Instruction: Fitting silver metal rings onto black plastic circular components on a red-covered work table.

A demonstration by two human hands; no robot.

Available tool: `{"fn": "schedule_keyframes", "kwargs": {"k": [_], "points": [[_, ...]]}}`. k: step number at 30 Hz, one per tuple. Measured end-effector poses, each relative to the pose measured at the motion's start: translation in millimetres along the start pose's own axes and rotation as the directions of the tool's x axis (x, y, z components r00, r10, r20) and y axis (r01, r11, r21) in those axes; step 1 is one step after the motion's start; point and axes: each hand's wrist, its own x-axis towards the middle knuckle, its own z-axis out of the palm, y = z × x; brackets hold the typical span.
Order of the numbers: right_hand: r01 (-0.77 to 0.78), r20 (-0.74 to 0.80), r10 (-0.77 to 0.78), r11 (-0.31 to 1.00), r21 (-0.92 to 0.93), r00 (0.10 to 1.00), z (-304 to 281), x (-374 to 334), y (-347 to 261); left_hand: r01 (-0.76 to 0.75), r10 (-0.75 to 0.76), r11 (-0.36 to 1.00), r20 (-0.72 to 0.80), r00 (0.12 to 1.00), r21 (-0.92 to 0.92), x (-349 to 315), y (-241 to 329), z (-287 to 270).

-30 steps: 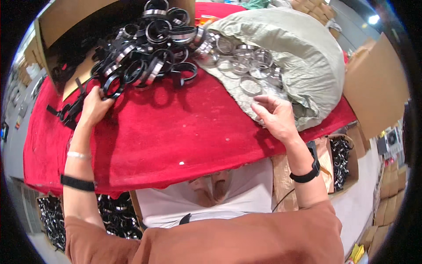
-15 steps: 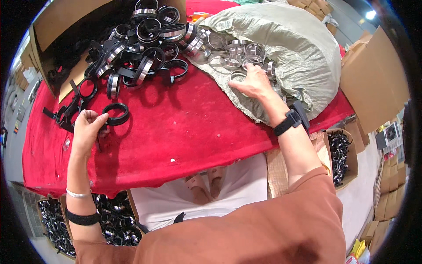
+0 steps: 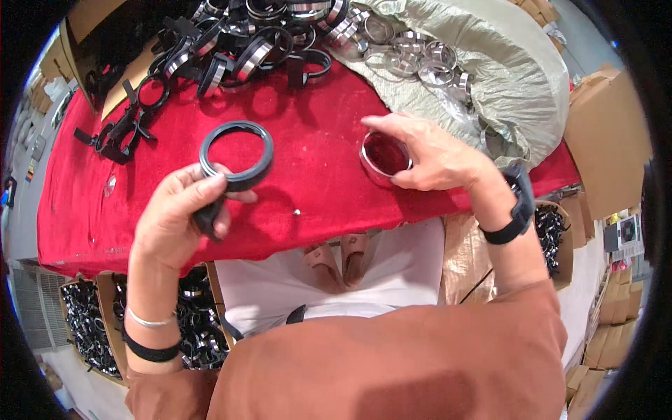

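A black plastic ring with a short handle [image 3: 260, 168] is gripped in my left hand [image 3: 183, 206], thumb over its near rim and fingers under the handle. My right hand [image 3: 437, 157] holds a shiny metal ring [image 3: 378, 170] between thumb and fingers, over the red cloth [image 3: 308, 175]. The two rings are apart, roughly level with each other. Beyond the left hand lie several black clip-like plastic parts [image 3: 126, 129]. Past the right hand, loose metal rings [image 3: 437, 66] rest on a pale woven sack [image 3: 504, 63].
A heap of black rings with silver bands [image 3: 252, 56] covers the table's far side, beside an open cardboard box [image 3: 70, 56]. Boxes full of black parts [image 3: 87, 329] stand below at the left, another box [image 3: 560, 245] at the right. A cardboard flap [image 3: 605, 133] rises at the right.
My right hand has lifted a metal ring off the sack and come nearer. My left hand has moved right with the black ring, turning it upright. The view has shifted slightly.
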Motion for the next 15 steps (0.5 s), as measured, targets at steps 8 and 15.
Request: {"fn": "schedule_keyframes", "kwargs": {"k": [8,15], "points": [[-0.096,-0.159,0.068,0.979,-0.178,0.985,-3,1,-18,0.057,-0.097,0.969,-0.157,0.983,-0.241,-24,-39,40],[-0.309,-0.022,0.335,0.839,-0.449,0.942,7,15,-35,0.084,-0.143,0.926,-0.135,0.981,-0.368,-29,-48,48]]}}
